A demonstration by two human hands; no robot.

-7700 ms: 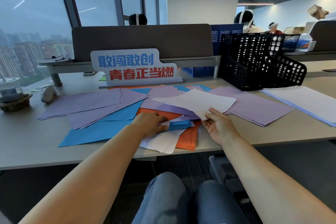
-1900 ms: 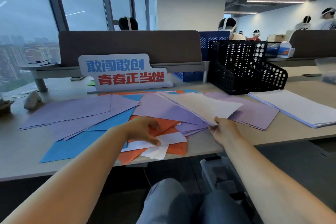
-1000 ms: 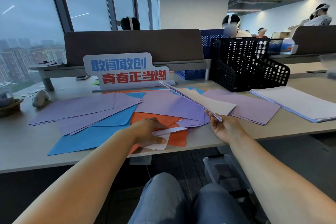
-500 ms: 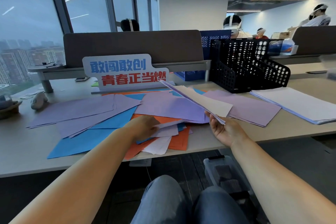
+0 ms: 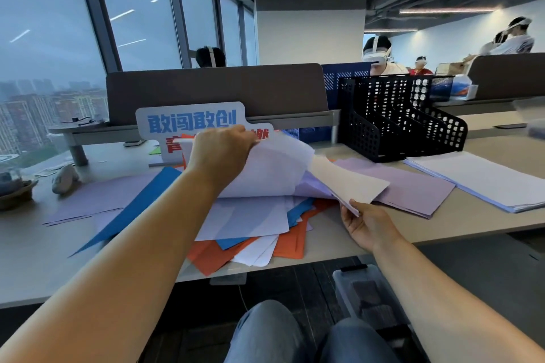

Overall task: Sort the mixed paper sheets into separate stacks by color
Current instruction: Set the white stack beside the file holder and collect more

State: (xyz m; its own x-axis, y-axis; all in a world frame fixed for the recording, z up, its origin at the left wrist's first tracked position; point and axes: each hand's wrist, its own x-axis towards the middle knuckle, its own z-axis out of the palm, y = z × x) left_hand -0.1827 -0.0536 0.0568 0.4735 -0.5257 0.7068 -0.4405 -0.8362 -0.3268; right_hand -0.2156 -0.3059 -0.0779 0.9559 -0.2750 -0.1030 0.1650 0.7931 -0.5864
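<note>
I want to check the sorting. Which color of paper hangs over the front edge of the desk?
The orange sheets and white sheets overhang the desk; blue and purple ones lie fully on it.

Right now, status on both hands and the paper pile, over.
Left hand raised, gripping a lifted pale sheet. Right hand holding a small stack of sheets by its corner. Mixed pile unsorted, overhanging the desk edge. Nothing blocking.
</note>
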